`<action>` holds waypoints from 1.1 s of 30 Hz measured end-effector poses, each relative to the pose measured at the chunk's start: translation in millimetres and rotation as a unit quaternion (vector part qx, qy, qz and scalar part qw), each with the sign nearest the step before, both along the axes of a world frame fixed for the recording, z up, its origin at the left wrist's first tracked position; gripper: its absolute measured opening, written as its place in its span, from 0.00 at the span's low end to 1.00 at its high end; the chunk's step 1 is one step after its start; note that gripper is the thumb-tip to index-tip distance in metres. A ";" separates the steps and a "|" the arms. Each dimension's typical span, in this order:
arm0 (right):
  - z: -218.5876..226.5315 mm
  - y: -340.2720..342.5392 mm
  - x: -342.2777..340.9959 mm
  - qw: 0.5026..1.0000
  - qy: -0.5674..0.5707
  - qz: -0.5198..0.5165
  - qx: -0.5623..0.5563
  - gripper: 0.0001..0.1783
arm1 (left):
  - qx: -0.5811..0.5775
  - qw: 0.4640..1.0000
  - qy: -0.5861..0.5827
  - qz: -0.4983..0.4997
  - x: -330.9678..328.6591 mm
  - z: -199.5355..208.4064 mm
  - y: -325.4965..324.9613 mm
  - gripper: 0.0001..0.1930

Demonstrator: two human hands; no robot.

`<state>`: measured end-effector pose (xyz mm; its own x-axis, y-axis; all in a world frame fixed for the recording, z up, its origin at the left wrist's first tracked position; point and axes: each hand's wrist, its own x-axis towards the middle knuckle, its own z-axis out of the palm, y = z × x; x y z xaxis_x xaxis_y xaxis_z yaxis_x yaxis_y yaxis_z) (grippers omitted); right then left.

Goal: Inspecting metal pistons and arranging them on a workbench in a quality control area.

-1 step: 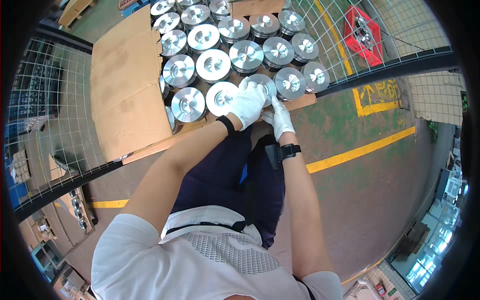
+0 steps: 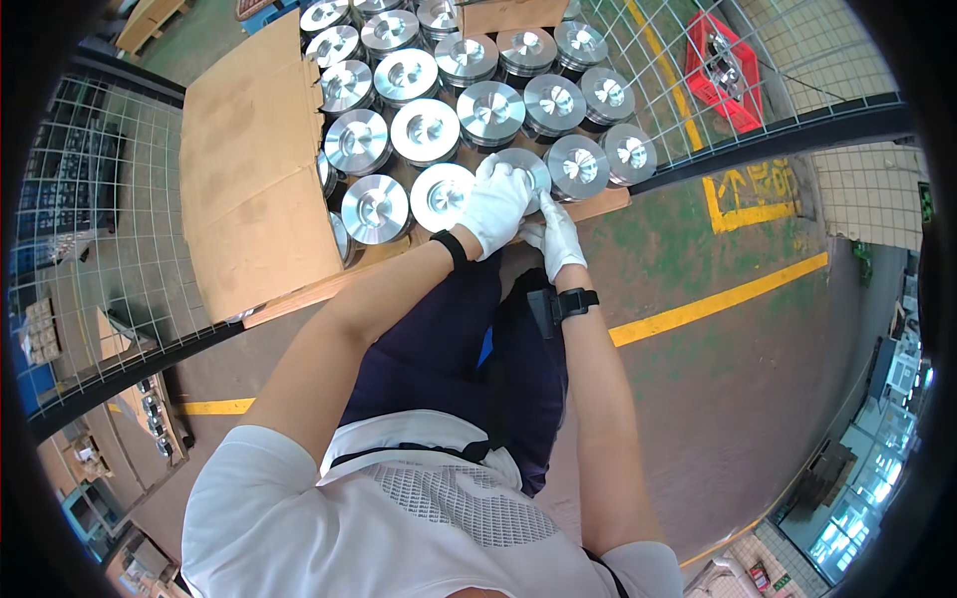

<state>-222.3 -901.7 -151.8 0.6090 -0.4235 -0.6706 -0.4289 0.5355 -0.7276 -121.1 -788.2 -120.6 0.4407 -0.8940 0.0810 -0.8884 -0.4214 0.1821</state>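
Observation:
Both my hands wear white gloves and are at one silvery metal piston [image 2: 528, 167] in the nearest row. My left hand [image 2: 496, 207] curls round its left side, fingers bent over the rim of the flat top. From the right, my right hand [image 2: 559, 239] closes on its near side, thumb along the rim; its other fingers are partly hidden below. Another piston [image 2: 439, 194] stands just left of my left hand, and one more piston [image 2: 578, 167] is directly to the right. Several like them stand upright in rows beyond, each with a shallow hollow in its top.
A brown cardboard sheet [image 2: 249, 169] lies left of the pistons, over part of some. Wire mesh fence panels [image 2: 110, 209] with dark rails flank the stack. A red crate [image 2: 743, 115] with metal parts sits beyond the right fence. Yellow lines [image 2: 718, 299] mark the floor.

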 end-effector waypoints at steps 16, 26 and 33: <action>14.5 -4.2 -30.8 0.998 -0.005 -0.020 0.052 0.42 | 0.013 0.999 -0.006 -0.048 -23.2 23.8 4.2 0.23; 33.1 1.7 -64.8 0.968 -0.184 -0.068 0.153 0.30 | -0.098 0.987 -0.021 -0.124 -79.1 86.2 40.3 0.21; 74.9 28.7 -79.9 0.912 -0.264 -0.024 0.313 0.27 | -0.169 0.975 -0.052 -0.136 -106.3 127.5 79.7 0.17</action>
